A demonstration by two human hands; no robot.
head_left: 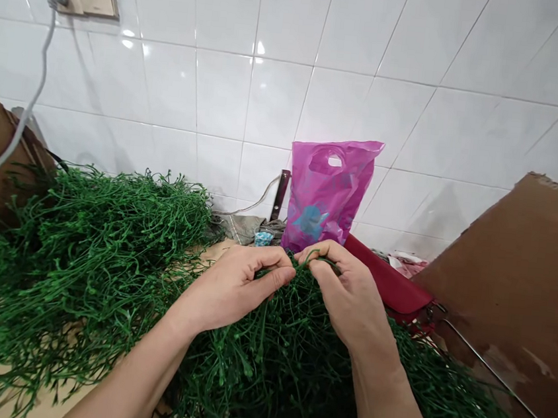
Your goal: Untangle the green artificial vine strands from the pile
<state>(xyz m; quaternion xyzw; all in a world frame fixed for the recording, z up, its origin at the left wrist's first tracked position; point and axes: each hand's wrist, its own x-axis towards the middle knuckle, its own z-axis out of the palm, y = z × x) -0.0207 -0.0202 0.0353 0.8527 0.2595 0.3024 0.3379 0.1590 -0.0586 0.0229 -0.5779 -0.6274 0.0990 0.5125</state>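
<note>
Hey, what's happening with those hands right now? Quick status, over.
Left hand and right hand close together, pinching green stems. Stems heaped beneath both hands. Pink bag and red pouch just beyond.

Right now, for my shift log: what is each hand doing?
Left hand: closed, pinching green vine strands.
Right hand: closed, pinching the same strands.

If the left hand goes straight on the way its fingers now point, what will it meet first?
The left hand would probably meet the thin green strands at its fingertips first, then the right hand; depth here is hard to judge.
</note>
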